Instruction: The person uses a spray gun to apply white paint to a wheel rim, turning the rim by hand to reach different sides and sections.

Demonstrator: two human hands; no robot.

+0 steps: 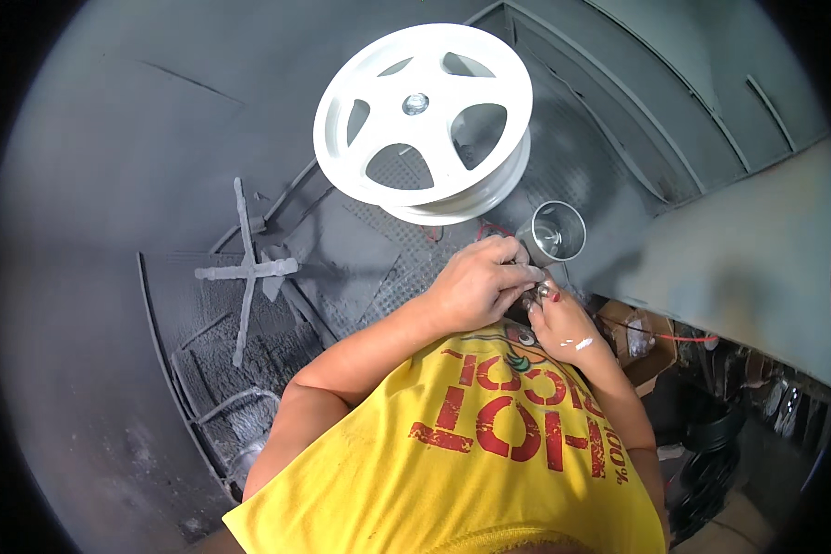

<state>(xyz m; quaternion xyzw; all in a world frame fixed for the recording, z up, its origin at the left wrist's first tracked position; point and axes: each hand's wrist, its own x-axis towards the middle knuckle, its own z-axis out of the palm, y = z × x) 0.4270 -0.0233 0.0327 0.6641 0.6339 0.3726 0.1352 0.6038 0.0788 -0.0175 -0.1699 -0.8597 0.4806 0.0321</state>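
Observation:
My right hand (565, 325) is wrapped around a metal spray gun (543, 290), mostly hidden by my fingers. A smear of white paint marks the back of that hand. An open silver cup (560, 232) sits on the gun and leans forward. My left hand (486, 280) is closed, its fingertips pinching a part of the gun close to the right thumb; I cannot make out which part. Beyond both hands stands a white five-spoke wheel rim (427, 115), face up and tilted, touched by neither hand.
On the left is a grey-coated cross-shaped stand (247, 269). A textured plate floor (392, 268) lies under the rim. Grey booth walls (102, 166) surround the area. To the right are a pale panel (748, 249), a cardboard box (651, 343), a red hose (697, 339) and dark stacked rims (706, 462).

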